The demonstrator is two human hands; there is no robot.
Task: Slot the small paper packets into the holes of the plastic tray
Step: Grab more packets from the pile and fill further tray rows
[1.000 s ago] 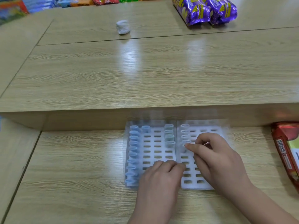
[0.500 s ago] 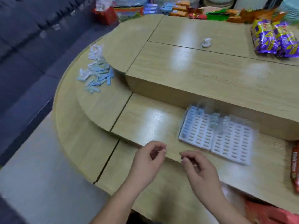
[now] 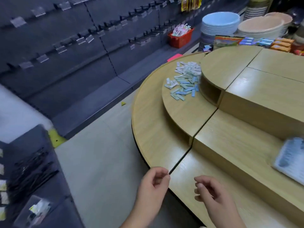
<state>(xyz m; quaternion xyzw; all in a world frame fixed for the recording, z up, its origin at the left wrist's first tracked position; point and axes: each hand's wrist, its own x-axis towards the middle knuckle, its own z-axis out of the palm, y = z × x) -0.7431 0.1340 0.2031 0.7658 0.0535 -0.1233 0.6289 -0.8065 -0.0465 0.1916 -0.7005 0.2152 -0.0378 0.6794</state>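
Head view, OP asking: where does everything sit relative to the table edges?

Reply: both hands hang at the near edge of the stepped wooden table [image 3: 153, 122]. The left hand [image 3: 153, 186] is right over the curved dark rim, where the seam between the rounded end and the straight section runs out to the edge. Its fingers are loosely curled, thumb tip close to the forefinger, and I can't see anything between them. The right hand [image 3: 212, 193] is just to its right over the lowest step, fingers loosely curled too, gripping nothing visible.

OP: and the packets and tray?

Reply: the packets [image 3: 185, 81] are a loose white and pale-blue heap on the rounded end of the middle step. They're far from the hands and butted against the curved wall of the top step, with a few stragglers reaching toward that step's left edge. The tray [image 3: 291, 160] is blurry and cut off by the right border. It looks to be on the straight part of the middle step, its near edge close to the drop. A long stretch of wood lies between it and the heap. Left of the table is pale floor [image 3: 102, 145], then a dark wall [image 3: 65, 46] of hooks. At the far end there's a red basket [image 3: 180, 37] and stacked bowls [image 3: 220, 22].
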